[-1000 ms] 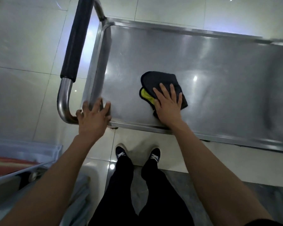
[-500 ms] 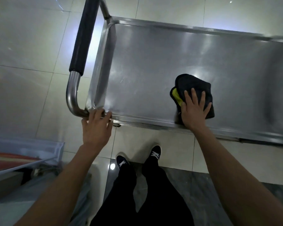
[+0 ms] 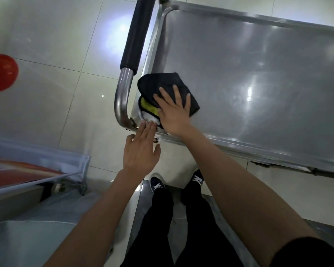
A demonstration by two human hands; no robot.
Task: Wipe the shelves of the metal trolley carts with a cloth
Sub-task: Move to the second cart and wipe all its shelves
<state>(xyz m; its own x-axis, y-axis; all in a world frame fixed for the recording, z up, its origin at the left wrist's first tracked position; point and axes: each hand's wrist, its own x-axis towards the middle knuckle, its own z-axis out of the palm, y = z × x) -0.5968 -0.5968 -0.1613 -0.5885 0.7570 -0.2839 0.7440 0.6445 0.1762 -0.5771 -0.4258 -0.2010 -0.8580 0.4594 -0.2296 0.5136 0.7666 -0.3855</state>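
A stainless steel trolley cart's top shelf fills the upper right of the view. A dark cloth with a yellow and white underside lies in the shelf's near left corner. My right hand presses flat on the cloth with fingers spread. My left hand is flat with straight fingers, its fingertips touching the shelf's near corner rim beside the handle bend. The trolley's push handle, with a black grip and a bare steel bend, runs along the shelf's left end.
The trolley stands on a glossy tiled floor. A red round object sits at the left edge. A plastic-covered unit with red inside stands at the lower left. My legs and dark shoes are just below the shelf's near rim.
My right hand has slid the cloth from the shelf's near middle leftward into the near left corner. My left hand has loosened from the corner rim and now only its fingertips touch it.
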